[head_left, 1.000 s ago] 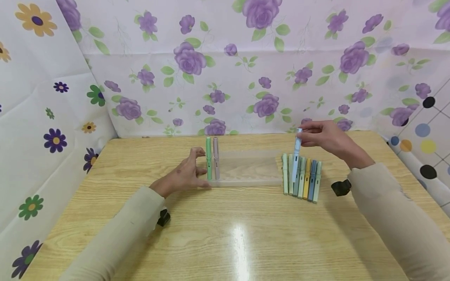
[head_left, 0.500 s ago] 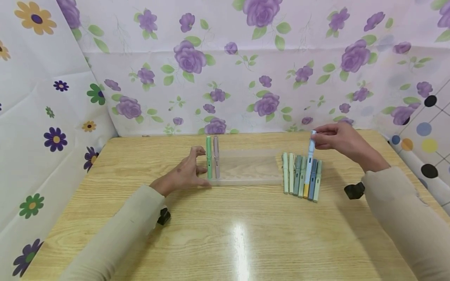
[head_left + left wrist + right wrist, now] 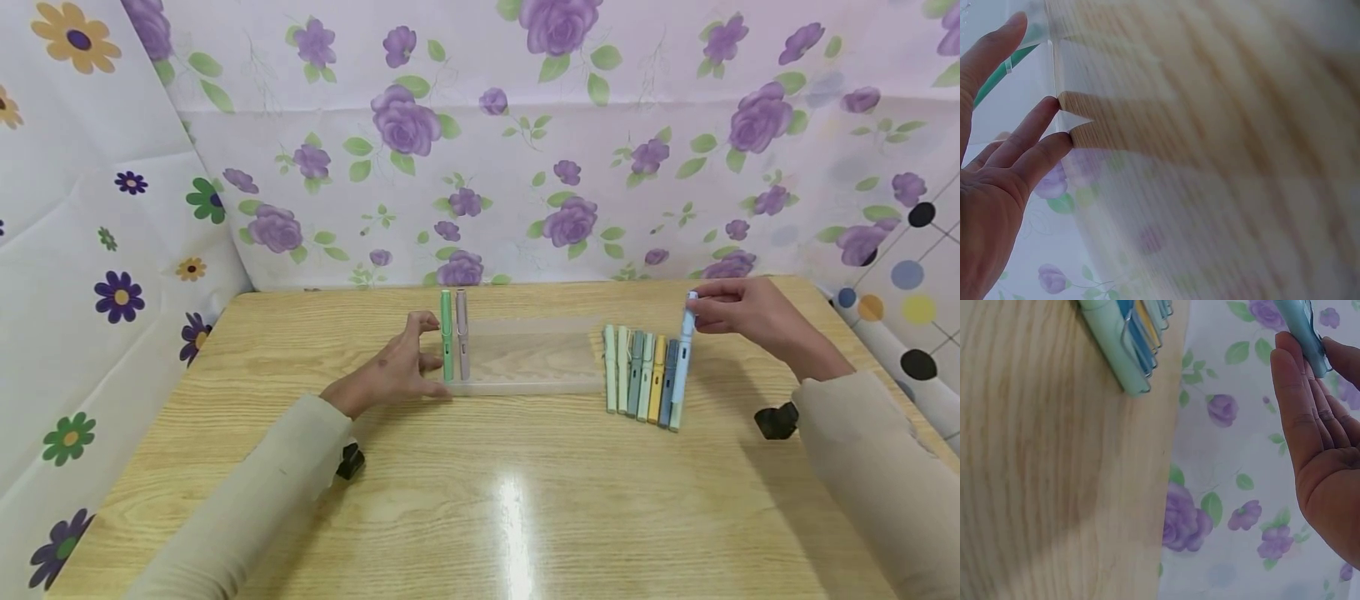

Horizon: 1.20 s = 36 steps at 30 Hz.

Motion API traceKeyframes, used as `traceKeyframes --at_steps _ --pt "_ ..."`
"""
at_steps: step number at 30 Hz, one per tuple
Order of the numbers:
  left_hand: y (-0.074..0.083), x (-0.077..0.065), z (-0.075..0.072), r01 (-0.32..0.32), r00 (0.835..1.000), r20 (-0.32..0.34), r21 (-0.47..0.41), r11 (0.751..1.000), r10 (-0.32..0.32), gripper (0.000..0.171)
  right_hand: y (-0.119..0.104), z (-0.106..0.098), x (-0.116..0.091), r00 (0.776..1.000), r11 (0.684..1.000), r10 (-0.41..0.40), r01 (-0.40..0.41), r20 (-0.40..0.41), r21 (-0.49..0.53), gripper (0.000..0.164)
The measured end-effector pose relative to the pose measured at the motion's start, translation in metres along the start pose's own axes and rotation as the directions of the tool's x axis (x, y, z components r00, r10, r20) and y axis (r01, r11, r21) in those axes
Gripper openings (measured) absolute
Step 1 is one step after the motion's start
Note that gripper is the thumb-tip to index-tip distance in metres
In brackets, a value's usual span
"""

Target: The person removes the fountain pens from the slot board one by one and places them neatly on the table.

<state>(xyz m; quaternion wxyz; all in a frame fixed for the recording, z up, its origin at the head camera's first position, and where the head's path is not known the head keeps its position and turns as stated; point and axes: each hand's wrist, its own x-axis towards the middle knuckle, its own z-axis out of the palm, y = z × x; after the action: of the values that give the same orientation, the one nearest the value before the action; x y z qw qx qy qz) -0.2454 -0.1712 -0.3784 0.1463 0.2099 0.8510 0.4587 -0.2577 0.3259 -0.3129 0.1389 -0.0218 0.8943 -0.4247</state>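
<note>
My right hand (image 3: 742,310) pinches a light blue pen (image 3: 683,358) near its top end. The pen hangs upright over the right end of a row of pens, overlapping the last pale green pen (image 3: 676,419). In the right wrist view this light blue pen (image 3: 1302,331) sits between thumb and fingertips. My left hand (image 3: 399,367) holds the left end of a clear plastic tray (image 3: 536,388), thumb at its front corner and fingers at the side. A green pen (image 3: 447,342) and a mauve pen (image 3: 462,346) stand side by side at that end of the tray.
The row on the wooden table (image 3: 420,500) also has a yellow pen (image 3: 657,379), a blue pen (image 3: 667,392) and several pale or grey-green pens (image 3: 611,371). Flowered cloth (image 3: 315,183) hangs behind the table. Black wrist-worn devices (image 3: 777,421) show below both sleeves.
My right hand has moved right and slightly down with the light blue pen, passing across the row from its left part to its right end. The left hand has stayed still.
</note>
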Motion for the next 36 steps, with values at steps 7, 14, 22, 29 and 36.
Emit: traceKeyframes --at_steps 7,14,22,29,36 --pt "0.000 0.000 0.000 0.007 1.000 0.005 -0.012 1.000 -0.007 0.091 0.015 -0.002 -0.008 0.999 0.999 0.040 -0.040 0.007 0.009 0.081" --pt "0.000 0.000 0.000 0.008 1.000 0.010 -0.019 1.000 -0.008 0.091 0.032 0.001 -0.013 0.997 0.997 0.068 -0.069 0.025 0.031 0.081" --pt "-0.002 0.001 0.001 -0.004 1.000 0.008 0.006 1.000 0.004 0.091 0.049 0.007 -0.013 0.995 0.996 0.089 -0.089 0.036 0.022 0.079" --pt "-0.002 0.001 0.000 -0.013 1.000 0.010 0.004 1.000 0.013 0.091 0.059 0.012 -0.008 0.993 0.994 0.104 -0.106 0.050 0.036 0.077" --pt "-0.002 0.001 0.001 -0.013 1.000 0.010 -0.006 1.000 0.013 0.092 0.065 0.015 -0.002 0.988 0.986 0.134 -0.141 0.077 0.089 0.076"
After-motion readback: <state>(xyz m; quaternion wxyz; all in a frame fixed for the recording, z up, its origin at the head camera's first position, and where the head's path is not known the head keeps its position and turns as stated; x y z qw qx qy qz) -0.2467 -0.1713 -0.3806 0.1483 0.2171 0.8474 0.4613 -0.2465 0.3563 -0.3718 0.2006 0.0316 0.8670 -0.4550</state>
